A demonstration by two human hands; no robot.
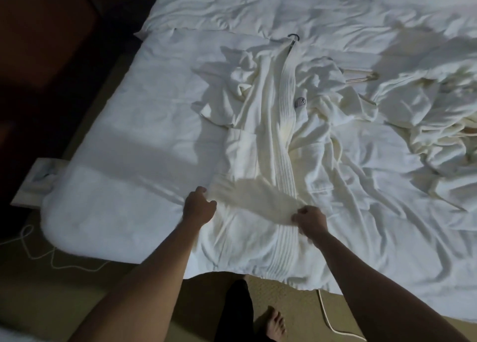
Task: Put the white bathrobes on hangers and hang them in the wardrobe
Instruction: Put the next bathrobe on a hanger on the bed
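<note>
A white bathrobe (268, 135) lies spread lengthwise on the bed, collar far from me, with a dark hanger hook (293, 36) sticking out at its neck. A white belt strip (253, 194) stretches across the robe's lower part. My left hand (198, 205) pinches the belt's left end and my right hand (308, 219) grips its right end. A second white bathrobe (433, 114) lies crumpled at the right of the bed. A light wooden hanger (361, 76) lies between the two robes, partly covered by cloth.
The bed (129, 148) has a rumpled white duvet. A white cord (38, 248) trails on the floor at the left, another cord (333, 323) near my bare foot (276, 323). A low light-coloured stand (33, 181) sits by the bed's left corner.
</note>
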